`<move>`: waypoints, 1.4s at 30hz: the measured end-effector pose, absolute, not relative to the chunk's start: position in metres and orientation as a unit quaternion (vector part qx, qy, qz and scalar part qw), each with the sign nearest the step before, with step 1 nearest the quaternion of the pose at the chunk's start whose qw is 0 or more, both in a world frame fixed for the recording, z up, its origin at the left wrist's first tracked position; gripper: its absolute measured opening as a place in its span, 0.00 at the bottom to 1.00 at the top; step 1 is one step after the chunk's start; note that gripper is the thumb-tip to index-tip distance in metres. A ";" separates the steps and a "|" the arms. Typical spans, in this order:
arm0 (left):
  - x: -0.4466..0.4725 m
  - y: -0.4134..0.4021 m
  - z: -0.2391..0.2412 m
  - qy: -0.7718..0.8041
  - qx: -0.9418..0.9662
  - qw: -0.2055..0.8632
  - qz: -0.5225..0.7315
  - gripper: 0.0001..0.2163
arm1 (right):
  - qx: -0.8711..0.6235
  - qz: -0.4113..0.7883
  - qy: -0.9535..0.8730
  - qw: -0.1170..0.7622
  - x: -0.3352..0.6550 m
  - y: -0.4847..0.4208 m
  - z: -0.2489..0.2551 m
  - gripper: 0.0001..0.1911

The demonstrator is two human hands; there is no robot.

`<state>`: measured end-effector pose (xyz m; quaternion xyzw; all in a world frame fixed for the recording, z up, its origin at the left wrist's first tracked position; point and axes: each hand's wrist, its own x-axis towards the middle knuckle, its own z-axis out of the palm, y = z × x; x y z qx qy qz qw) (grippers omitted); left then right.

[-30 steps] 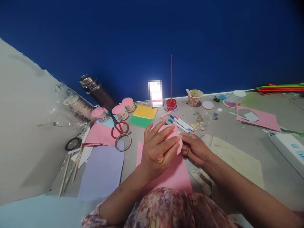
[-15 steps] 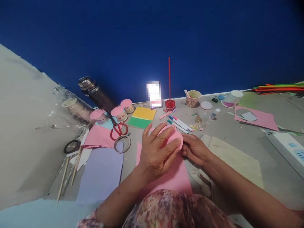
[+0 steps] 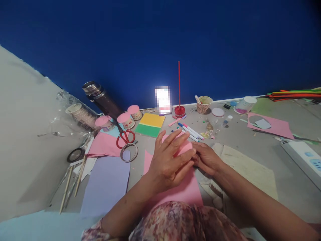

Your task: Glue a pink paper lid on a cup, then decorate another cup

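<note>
A rounded pink paper piece (image 3: 185, 147) is between my hands; its underside is hidden. My left hand (image 3: 168, 160) lies across its top with spread, stretched fingers, the thumb out of sight. Around the right edge of that piece, my right hand (image 3: 206, 159) is closed, its fingertips partly covered. Beneath both hands a larger pink paper sheet (image 3: 185, 190) lies on the table. Several markers (image 3: 192, 130) rest just beyond my fingers. To the left stand small paper cups with pink round tops (image 3: 126, 117), near red-handled scissors (image 3: 125, 139) and a roll of tape (image 3: 129, 153).
On the left are a lavender sheet (image 3: 105, 185), a dark thermos (image 3: 106, 103) and stacked paper cups (image 3: 81, 115). A lit phone (image 3: 163, 100) leans at the wall beside a red stick in a red base (image 3: 180, 111). A power strip (image 3: 304, 159) sits at right.
My left hand has slid slightly right and downward over the pink piece, whose top now looks more tilted. The right hand stays at its edge.
</note>
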<state>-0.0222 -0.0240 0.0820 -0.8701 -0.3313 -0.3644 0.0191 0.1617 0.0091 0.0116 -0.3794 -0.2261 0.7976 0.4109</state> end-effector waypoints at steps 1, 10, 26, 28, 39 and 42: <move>-0.023 -0.025 0.083 -0.321 -0.866 0.013 -0.383 0.12 | -0.380 0.797 -0.225 0.413 0.162 0.009 0.012 0.22; -0.032 -0.031 0.070 -0.434 -0.712 -0.095 -0.543 0.19 | -0.379 0.805 -0.214 0.403 0.162 0.011 0.009 0.26; -0.020 -0.017 0.067 -0.324 -0.816 -0.111 -0.466 0.21 | -0.360 0.812 -0.251 0.385 0.163 0.007 0.005 0.18; -0.020 -0.017 0.066 -0.332 -0.815 -0.109 -0.463 0.19 | -0.359 0.817 -0.245 0.380 0.163 0.007 0.005 0.19; -0.021 -0.020 0.062 -0.373 -0.803 -0.119 -0.450 0.18 | -0.361 0.821 -0.227 0.380 0.164 0.007 0.009 0.19; -0.022 -0.021 0.063 -0.367 -0.793 -0.138 -0.466 0.24 | -0.365 0.819 -0.229 0.379 0.165 0.008 0.010 0.19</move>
